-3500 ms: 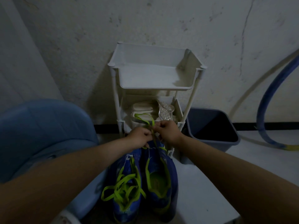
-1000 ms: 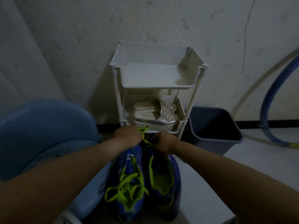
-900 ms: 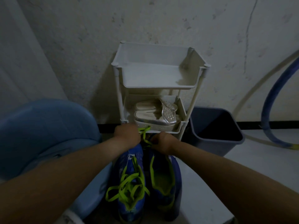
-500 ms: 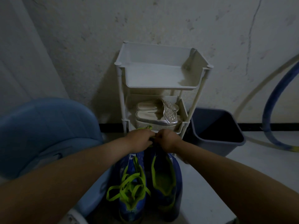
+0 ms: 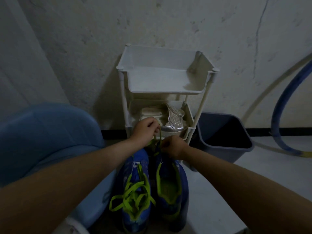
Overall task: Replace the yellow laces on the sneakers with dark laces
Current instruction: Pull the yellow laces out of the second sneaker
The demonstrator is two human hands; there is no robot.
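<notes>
Our left hand (image 5: 146, 131) pinched the yellow lace (image 5: 160, 136) above the right sneaker (image 5: 169, 190). Our right hand (image 5: 174, 147) pinched it lower, at the toe. The left sneaker (image 5: 141, 161) stood beside, laced.

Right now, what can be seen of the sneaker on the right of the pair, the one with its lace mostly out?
The right sneaker is blue, seemingly fabric, with a yellow-green lining and edge trim. It stands upright on the pale surface, heel toward the camera, toe toward the white rack, close beside the other sneaker. Its upper eyelets are bare. The yellow lace rises from the toe end into the left hand, and the right hand seems to pinch it there.
</notes>
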